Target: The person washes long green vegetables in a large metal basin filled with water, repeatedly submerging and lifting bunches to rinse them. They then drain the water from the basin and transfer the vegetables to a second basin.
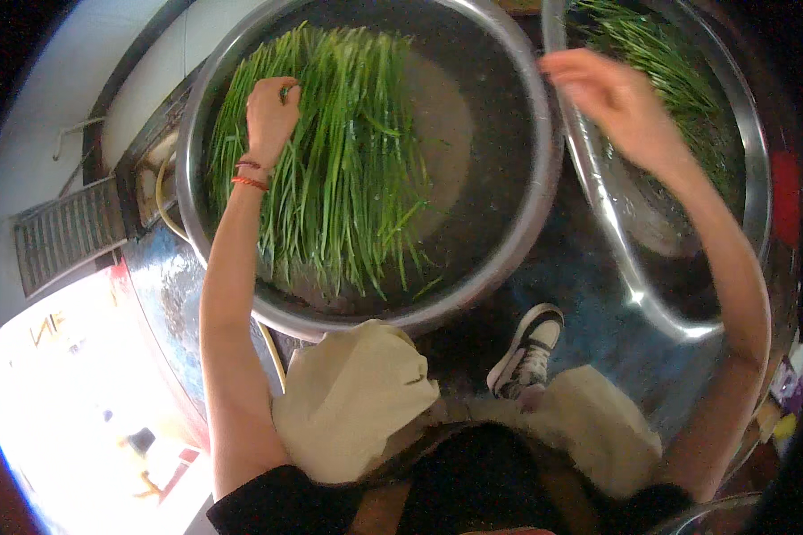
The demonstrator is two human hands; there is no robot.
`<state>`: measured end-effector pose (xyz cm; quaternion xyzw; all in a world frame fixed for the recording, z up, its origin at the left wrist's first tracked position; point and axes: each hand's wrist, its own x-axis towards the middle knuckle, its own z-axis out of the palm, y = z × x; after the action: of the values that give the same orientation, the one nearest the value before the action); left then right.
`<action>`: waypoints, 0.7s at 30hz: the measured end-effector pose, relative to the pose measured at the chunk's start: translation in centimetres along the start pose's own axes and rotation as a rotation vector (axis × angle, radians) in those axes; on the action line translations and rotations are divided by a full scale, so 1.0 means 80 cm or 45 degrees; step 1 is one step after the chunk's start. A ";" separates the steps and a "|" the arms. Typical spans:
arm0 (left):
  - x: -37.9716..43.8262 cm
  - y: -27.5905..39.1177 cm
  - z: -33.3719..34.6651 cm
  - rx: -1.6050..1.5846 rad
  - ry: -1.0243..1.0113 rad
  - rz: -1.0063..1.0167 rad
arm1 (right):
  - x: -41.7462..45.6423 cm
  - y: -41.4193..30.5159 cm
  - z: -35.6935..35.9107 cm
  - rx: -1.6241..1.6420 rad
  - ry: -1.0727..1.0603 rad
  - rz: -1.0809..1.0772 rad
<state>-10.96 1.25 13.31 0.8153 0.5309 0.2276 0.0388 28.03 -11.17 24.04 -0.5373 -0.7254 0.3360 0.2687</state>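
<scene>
Long green leafy stalks (348, 154), which look like garlic chives, lie side by side in the left part of a large round metal basin (542, 154). My left hand (273, 110), with red bands at the wrist, is over their upper left part, its fingers curled; whether it pinches a stalk cannot be told. Blurred, my right hand (599, 90) hangs above the near-touching rims of this basin and a second metal basin (609, 214), fingers apart and nothing seen in them. More green stalks (669, 67) lie in the second basin, partly hidden by my right forearm.
A yellowish hose (268, 348) runs on the floor past the left side of the round basin. My shoe (528, 351) stands on the dark wet floor between the basins. A slatted grate (70, 234) is at the left, above a glaring bright area.
</scene>
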 end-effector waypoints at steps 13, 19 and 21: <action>0.002 0.025 0.056 -0.087 -0.309 -0.352 | 0.210 0.045 0.281 1.620 0.163 0.889; -0.007 0.038 0.061 -0.208 -0.391 -0.351 | 0.227 0.095 0.324 2.050 -0.021 0.801; -0.010 0.036 0.061 -0.231 -0.337 -0.284 | 0.214 0.097 0.319 2.077 -0.003 0.802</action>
<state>-6.75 0.16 9.55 0.7674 0.5857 0.1596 0.2065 8.76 1.75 2.46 -0.3524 -0.0766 0.8096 0.4631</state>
